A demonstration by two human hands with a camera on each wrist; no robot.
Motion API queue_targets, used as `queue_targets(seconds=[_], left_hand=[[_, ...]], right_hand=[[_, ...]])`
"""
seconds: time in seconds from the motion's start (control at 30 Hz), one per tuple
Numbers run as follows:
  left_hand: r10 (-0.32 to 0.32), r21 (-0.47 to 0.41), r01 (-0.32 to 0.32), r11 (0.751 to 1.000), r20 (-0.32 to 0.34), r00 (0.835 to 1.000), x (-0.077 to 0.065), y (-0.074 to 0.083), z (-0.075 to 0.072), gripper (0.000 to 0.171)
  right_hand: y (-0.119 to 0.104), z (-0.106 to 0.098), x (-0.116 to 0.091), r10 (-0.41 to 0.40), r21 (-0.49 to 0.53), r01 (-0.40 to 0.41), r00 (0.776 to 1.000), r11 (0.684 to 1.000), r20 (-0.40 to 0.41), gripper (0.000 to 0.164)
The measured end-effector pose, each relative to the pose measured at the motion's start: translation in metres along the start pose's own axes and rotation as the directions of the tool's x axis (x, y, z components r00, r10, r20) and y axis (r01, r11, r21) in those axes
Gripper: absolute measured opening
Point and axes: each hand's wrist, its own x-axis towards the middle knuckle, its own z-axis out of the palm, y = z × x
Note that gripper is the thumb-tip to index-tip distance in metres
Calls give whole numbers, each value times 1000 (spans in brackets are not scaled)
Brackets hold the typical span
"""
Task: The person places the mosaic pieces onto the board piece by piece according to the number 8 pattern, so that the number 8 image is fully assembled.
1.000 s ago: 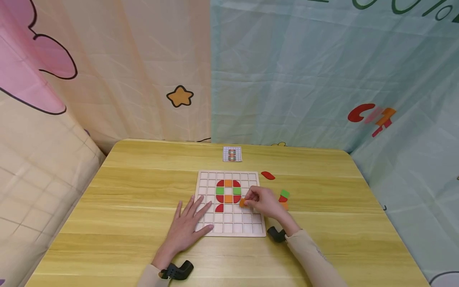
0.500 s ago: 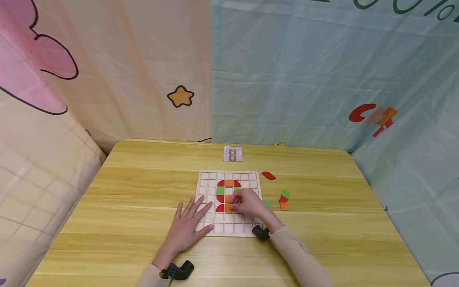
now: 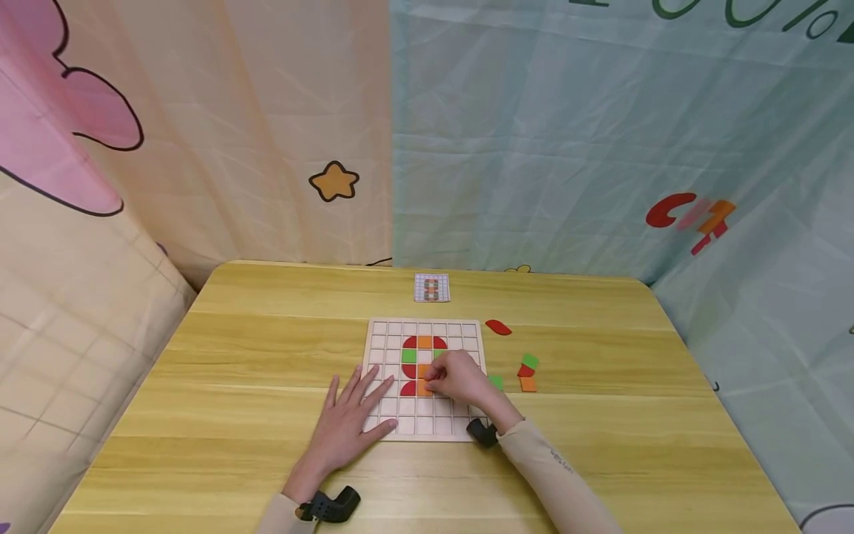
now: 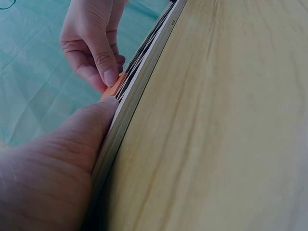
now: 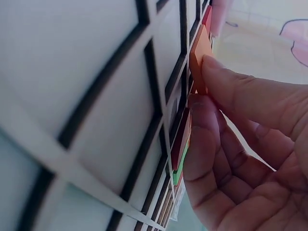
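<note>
A white gridded board (image 3: 460,425) lies on the table, with red, orange and green tiles making a ring in its upper middle. Just below that ring, my right hand (image 3: 462,378) pinches an orange square tile (image 5: 200,54) by thumb and finger, at a cell right of a red curved tile (image 3: 408,389). In the right wrist view the orange tile looks slightly tilted against the grid. My left hand (image 3: 348,421) lies with spread fingers over the board's left edge. The right hand hides part of the ring's right side.
To the board's right lie a red leaf-shaped tile (image 3: 498,327), a green tile (image 3: 530,360), a red tile (image 3: 526,371) and an orange tile (image 3: 528,384). Another green tile (image 3: 496,382) is beside the board's right edge. A small pattern card (image 3: 432,288) lies behind the board.
My right hand has carried the orange tile leftward from the board's right part to the cell beside the red curved tile. The left hand has stayed in place.
</note>
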Motion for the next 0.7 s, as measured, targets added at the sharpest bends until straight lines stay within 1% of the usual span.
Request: queue_targets(seconds=[0.23, 0.33, 0.4, 0.53, 0.6, 0.7], left_hand=[[4, 5, -4, 1000, -6, 1000, 0, -1, 1, 67], [0, 1, 0, 1000, -1, 1000, 0, 0, 1, 67], [-2, -4, 2, 1000, 4, 1000, 0, 0, 0, 67], [-6, -3, 6, 1000, 11, 1000, 0, 0, 1, 67], [-6, 0, 6, 1000, 13, 1000, 0, -1, 1, 67], [-6, 1, 6, 1000, 12, 1000, -1, -1, 1, 67]], right_hand=[[1, 1, 1, -1, -43, 1, 1000, 999, -5, 12], [4, 0, 0, -9, -36, 9, 1000, 999, 2, 12], [7, -1, -2, -31, -31, 31, 1000, 999, 0, 11], [17, -7, -5, -55, -4, 55, 998, 998, -26, 8], [23, -13, -6, -22, 30, 24, 999, 999, -47, 7], [33, -28, -6, 80, 98, -72, 993, 993, -84, 5]])
